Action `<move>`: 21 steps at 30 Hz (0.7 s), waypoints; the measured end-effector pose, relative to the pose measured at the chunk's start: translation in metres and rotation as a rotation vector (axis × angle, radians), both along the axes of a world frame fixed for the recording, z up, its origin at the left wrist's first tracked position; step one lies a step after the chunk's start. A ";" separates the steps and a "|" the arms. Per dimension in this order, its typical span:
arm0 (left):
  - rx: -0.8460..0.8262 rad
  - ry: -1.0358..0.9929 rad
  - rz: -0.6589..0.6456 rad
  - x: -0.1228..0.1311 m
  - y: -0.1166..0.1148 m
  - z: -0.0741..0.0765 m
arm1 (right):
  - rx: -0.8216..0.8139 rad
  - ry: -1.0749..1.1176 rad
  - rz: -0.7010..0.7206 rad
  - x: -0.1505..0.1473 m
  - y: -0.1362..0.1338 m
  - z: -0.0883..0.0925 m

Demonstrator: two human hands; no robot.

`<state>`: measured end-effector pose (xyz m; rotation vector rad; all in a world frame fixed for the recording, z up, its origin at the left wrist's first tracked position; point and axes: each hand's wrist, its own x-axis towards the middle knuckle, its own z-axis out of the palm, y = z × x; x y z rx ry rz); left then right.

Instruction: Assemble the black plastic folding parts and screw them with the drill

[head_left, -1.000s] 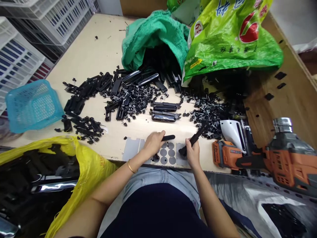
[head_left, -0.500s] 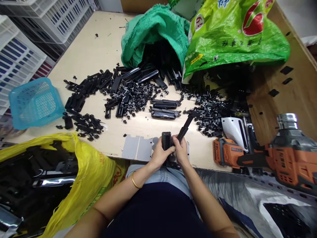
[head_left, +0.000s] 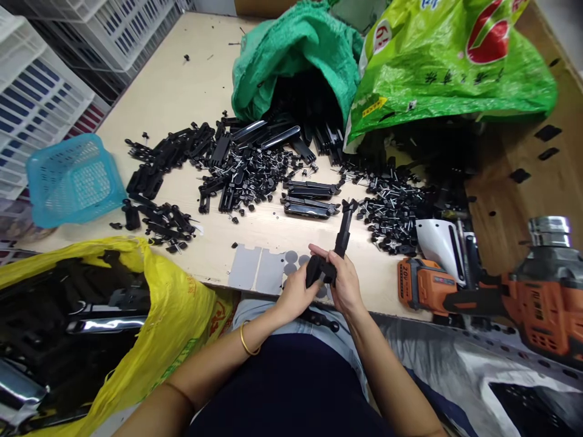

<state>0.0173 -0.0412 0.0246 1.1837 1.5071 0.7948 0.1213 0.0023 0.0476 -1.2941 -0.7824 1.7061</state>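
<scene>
Over the table's front edge, my left hand [head_left: 295,295] is closed around a short black plastic piece [head_left: 314,271]. My right hand [head_left: 347,284] grips a long black stepped bar [head_left: 344,233], which points up and away from me. The two black pieces meet between my hands; whether they are joined I cannot tell. Another black part [head_left: 320,319] lies on my lap below. Ahead of my hands sit black folded assemblies [head_left: 311,208] with shiny sides. Flat grey pads [head_left: 269,271] and round grey discs [head_left: 291,257] lie near the table edge.
Heaps of small black knobs with metal pins [head_left: 394,209] and black bars [head_left: 168,152] cover the table [head_left: 155,79]. Around it are a blue basket [head_left: 75,179], green sack [head_left: 298,45], bright green bag [head_left: 450,79], yellow sack [head_left: 177,291] and orange power tool [head_left: 537,303].
The black piece in my left hand has tilted and come against the bar in my right hand. That bar now stands more upright. The camera view has shifted slightly.
</scene>
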 end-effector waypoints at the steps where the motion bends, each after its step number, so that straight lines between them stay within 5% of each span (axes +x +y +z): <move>1: 0.013 0.035 -0.018 -0.001 0.000 0.002 | 0.015 -0.009 0.010 0.000 0.000 0.001; 9: 0.120 0.213 -0.187 -0.002 -0.024 0.007 | -0.016 0.005 0.217 0.011 -0.005 0.008; 15: 0.073 0.228 -0.163 0.001 -0.035 0.021 | 0.066 -0.024 -0.004 0.001 -0.024 0.008; 19: 0.130 0.284 -0.364 -0.009 -0.036 0.029 | -0.097 0.090 0.344 0.019 -0.012 0.020; 21: 0.133 0.255 -0.401 -0.008 -0.038 0.031 | -0.150 0.068 0.392 0.023 -0.011 0.021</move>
